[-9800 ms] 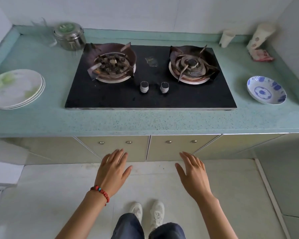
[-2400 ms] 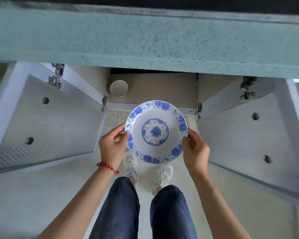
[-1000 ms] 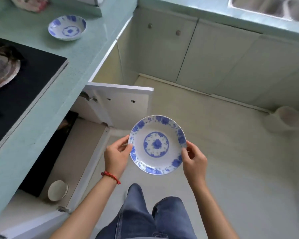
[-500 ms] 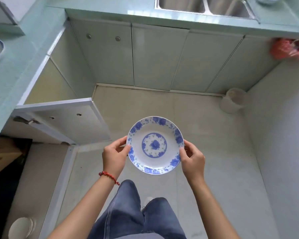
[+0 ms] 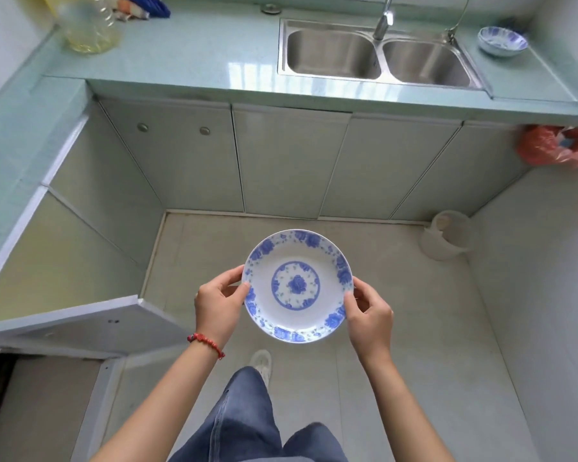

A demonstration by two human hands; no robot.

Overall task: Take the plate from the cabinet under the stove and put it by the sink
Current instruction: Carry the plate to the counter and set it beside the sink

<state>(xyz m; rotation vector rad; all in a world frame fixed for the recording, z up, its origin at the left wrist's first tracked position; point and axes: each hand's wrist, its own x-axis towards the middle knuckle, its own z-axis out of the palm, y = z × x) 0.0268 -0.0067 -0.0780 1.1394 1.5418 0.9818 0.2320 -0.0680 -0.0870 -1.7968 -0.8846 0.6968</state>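
The sink (image 5: 377,55) has come into view; two hands hold one plate (image 5: 297,285).

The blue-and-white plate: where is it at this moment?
In the head view the plate is mid-frame, held over the floor between the left hand and right hand, short of the sink counter ahead.

Bright, even daylight; a window glare patch shines on the countertop (image 5: 244,70) at 12 o'clock. Shadows are soft, and wide-angle bending blurs the edges.
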